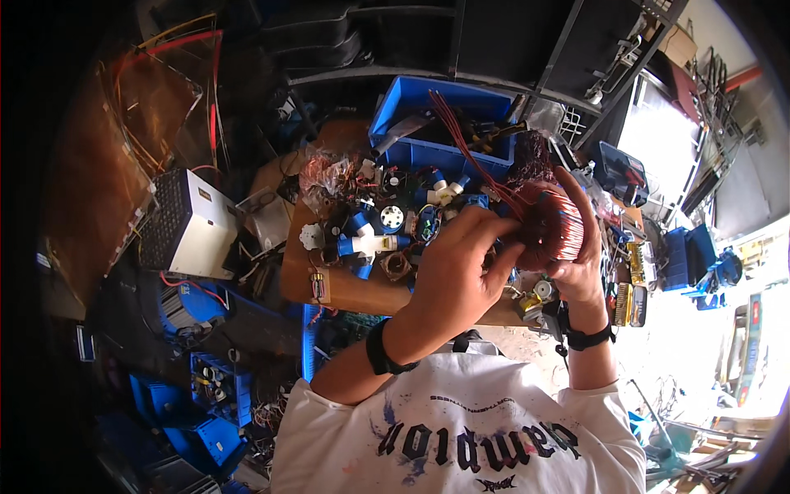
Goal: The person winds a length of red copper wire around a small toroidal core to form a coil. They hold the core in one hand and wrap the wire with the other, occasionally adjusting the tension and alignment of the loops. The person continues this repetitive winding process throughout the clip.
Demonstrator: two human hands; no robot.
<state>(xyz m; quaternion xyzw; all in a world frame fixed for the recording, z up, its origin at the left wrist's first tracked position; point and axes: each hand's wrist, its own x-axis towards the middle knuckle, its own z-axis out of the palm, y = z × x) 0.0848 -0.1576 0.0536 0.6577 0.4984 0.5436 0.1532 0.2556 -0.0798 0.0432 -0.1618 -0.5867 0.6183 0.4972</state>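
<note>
A toroidal coil (pixel 561 226) wound with reddish copper wire is held up over the front right part of the bench. My right hand (pixel 586 262) wraps round its right side, fingers over the top and thumb below. My left hand (pixel 465 259) is closed, with fingertips and thumb pinching at the coil's left face near its dark centre; the exact spot they grip is partly hidden. From the coil's upper left, a bundle of long red wire leads (pixel 461 140) rises past a blue bin. Both wrists wear black bands.
The wooden bench (pixel 354 286) carries white-and-blue pipe-like fittings (pixel 368 244), a round white part (pixel 392 217) and plastic-wrapped wire (pixel 325 171). Behind stands the blue bin (pixel 403 152) with tools. A white metal box (pixel 197 226) is at left; blue crates (pixel 218 440) lie lower left.
</note>
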